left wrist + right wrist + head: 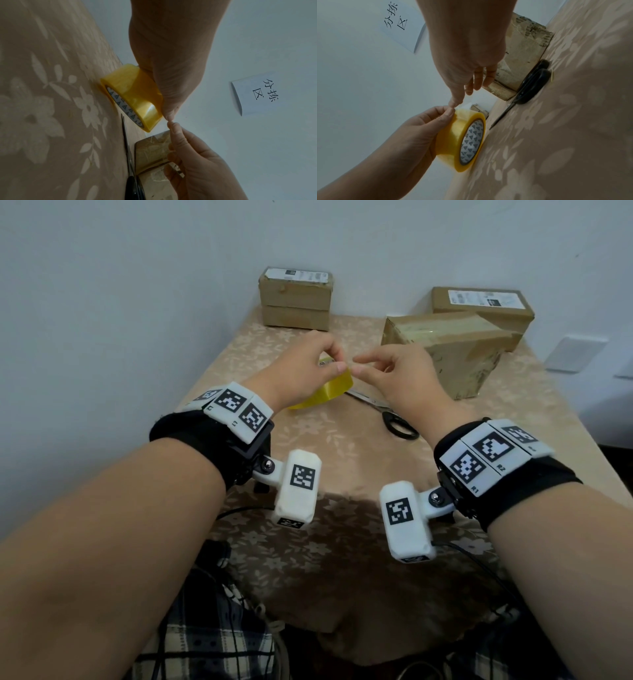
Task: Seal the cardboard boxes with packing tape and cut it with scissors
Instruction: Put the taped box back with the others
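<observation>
While the roll of yellow packing tape [329,392] stands on its edge on the table [342,460], the left hand [301,371] holds it from above, the palm against the outer band and the fingers curled over the top of the roll. In the right wrist view the roll [464,142] shows its printed cardboard core, and its lower rim touches the flowered cloth. The left grip is thus closed round the roll, with the thumb [448,115] and forefinger pressed together at the roll's upper edge.

The right hand [404,378] hangs just beside it, to the right of the roll. Its thumb and forefinger tips are pinched together and meet the left fingertips at the top of the roll; whether a loose tape end lies between them I cannot tell. The other right fingers are loosely curled. In the left wrist view the right forefinger [175,129] touches the left fingertip just off the roll's rim.

A pair of scissors [387,414] with black handles lies flat on the table, under the right hand and just right of the roll, blades shut and pointing toward the roll. Behind the right hand stands a brown cardboard box [452,354] wrapped in glossy tape; a second box [479,302] with a white label lies behind that. Two more boxes [296,299], stacked, sit at the table's far left corner against the wall. A paper sign [257,94] with handwritten characters hangs on the wall.
</observation>
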{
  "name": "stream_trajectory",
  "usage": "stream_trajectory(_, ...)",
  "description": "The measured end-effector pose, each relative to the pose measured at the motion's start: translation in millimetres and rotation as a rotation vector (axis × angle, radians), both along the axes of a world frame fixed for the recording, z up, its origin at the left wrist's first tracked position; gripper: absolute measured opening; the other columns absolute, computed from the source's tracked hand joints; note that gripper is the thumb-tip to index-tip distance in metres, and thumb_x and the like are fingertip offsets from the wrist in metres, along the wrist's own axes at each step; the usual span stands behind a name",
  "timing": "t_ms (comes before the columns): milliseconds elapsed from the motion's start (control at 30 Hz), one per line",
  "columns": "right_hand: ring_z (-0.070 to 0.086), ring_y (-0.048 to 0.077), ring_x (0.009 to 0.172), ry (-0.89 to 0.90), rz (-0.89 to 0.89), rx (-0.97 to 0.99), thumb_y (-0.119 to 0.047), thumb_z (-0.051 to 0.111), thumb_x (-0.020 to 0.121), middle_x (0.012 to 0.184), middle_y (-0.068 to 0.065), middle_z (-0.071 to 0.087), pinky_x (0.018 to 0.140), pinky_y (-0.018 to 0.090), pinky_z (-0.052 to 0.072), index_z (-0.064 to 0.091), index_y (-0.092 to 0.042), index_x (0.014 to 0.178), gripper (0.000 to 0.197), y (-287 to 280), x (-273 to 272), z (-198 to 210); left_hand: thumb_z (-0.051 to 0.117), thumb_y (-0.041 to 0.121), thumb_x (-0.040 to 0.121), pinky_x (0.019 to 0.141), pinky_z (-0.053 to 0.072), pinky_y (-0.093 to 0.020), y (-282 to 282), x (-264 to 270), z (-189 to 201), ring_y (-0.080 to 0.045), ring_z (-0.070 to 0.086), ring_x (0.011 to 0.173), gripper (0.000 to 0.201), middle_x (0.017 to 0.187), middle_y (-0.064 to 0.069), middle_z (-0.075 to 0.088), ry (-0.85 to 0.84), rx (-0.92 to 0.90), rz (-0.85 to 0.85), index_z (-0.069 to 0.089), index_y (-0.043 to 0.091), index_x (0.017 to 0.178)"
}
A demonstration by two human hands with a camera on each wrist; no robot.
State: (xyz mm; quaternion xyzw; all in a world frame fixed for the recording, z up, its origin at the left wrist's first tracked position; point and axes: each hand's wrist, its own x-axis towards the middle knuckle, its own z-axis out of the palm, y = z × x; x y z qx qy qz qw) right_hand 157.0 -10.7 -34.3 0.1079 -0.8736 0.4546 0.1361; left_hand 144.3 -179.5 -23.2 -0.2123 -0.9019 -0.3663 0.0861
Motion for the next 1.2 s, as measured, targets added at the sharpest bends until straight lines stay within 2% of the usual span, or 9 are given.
stream_trajectory(167,0.051,0.007,0.077,0.004,-0.049,0.103,-0.029,0.066,0.089,0.087,0.0,0.062,0.075,0.023,0.042,0.074,-0.013,0.1,0.021,-3.1,1.0,4.8,0.06,0.017,0.09,0.067,0.033,-0.009,-1.2,-1.2,-2.7,0.006,0.042,0.077,0.006,0.087,0.018,0.044,0.0,-0.021,-0.03,0.055,0.019,0.088)
stream_trajectory(333,0.046,0.014,0.105,0.065,-0.112,0.181,-0.033,0.067,0.088,0.114,0.005,0.046,0.09,0.03,0.04,0.071,-0.012,0.095,0.023,-3.6,0.0,3.3,0.061,0.019,0.089,0.076,0.042,-0.028,-1.2,-0.8,-0.9,-0.009,0.053,0.093,0.005,0.098,0.003,0.058,0.0,-0.073,-0.031,0.056,0.02,0.09)
stream_trajectory(500,0.057,0.028,0.076,0.02,-0.078,0.384,-0.037,0.061,0.092,0.08,0.017,0.064,0.071,0.04,0.048,0.069,0.002,0.086,0.041,1.3,0.6,5.1,0.059,0.027,0.092,0.067,0.037,-0.03,2.1,5.7,4.2,-0.019,0.054,0.08,0.037,0.09,-0.004,0.059,-0.024,-0.207,0.049,0.041,0.014,0.122)
stream_trajectory(667,0.06,0.032,0.074,0.062,-0.138,0.406,-0.037,0.054,0.095,0.078,0.017,0.067,0.07,0.039,0.051,0.068,0.002,0.084,0.044,17.0,2.1,5.8,0.053,0.022,0.094,0.059,0.031,-0.033,-11.9,2.7,2.4,-0.024,0.049,0.068,0.034,0.072,-0.003,0.05,0.036,-0.254,0.163,0.037,0.009,0.122)
stream_trajectory(733,0.056,0.025,0.076,0.195,-0.215,0.415,-0.039,0.052,0.096,0.081,0.007,0.063,0.067,0.034,0.044,0.065,-0.006,0.083,0.038,23.1,2.6,11.6,0.054,0.021,0.094,0.059,0.029,-0.033,-18.1,0.4,-0.6,-0.026,0.047,0.069,0.033,0.072,-0.001,0.046,0.033,-0.304,0.217,0.038,0.007,0.119)
stream_trajectory(833,0.05,0.029,0.103,0.401,-0.373,0.445,-0.039,0.055,0.092,0.106,0.011,0.055,0.085,0.036,0.035,0.063,-0.013,0.102,0.03,32.2,-2.7,20.1,0.055,0.023,0.093,0.062,0.035,-0.034,-19.7,-1.5,-7.0,-0.027,0.05,0.075,0.032,0.083,-0.007,0.052,-0.045,-0.407,0.227,0.039,0.009,0.117)
stream_trajectory(967,0.023,0.031,0.141,0.115,-0.391,0.66,-0.058,0.041,0.092,0.149,0.011,0.033,0.114,0.053,0.006,0.039,-0.023,0.143,0.062,39.3,-19.0,20.4,0.059,0.03,0.089,0.08,0.049,-0.044,-14.2,-6.3,-10.6,-0.03,0.057,0.091,0.03,0.104,-0.01,0.06,-0.131,-0.591,0.212,0.045,0.013,0.11)
stream_trajectory(1067,0.001,0.038,0.146,-0.071,-0.356,0.737,-0.071,0.025,0.09,0.16,0.006,0.01,0.108,0.067,-0.009,0.019,-0.033,0.151,0.072,33.3,-28.5,16.7,0.059,0.037,0.09,0.083,0.048,-0.041,-6.3,-6.7,-5.2,-0.028,0.055,0.098,0.033,0.111,-0.007,0.057,-0.094,-0.583,0.247,0.049,0.014,0.111)
stream_trajectory(1200,0.009,0.038,0.145,-0.147,-0.398,0.687,-0.062,0.026,0.094,0.158,0.0,0.023,0.103,0.075,-0.007,0.034,-0.038,0.144,0.056,22.0,-34.5,17.4,0.051,0.036,0.094,0.092,0.041,-0.035,13.6,-4.8,4.9,-0.023,0.049,0.108,0.031,0.116,-0.006,0.053,0.097,-0.379,0.198,0.053,0.013,0.115)
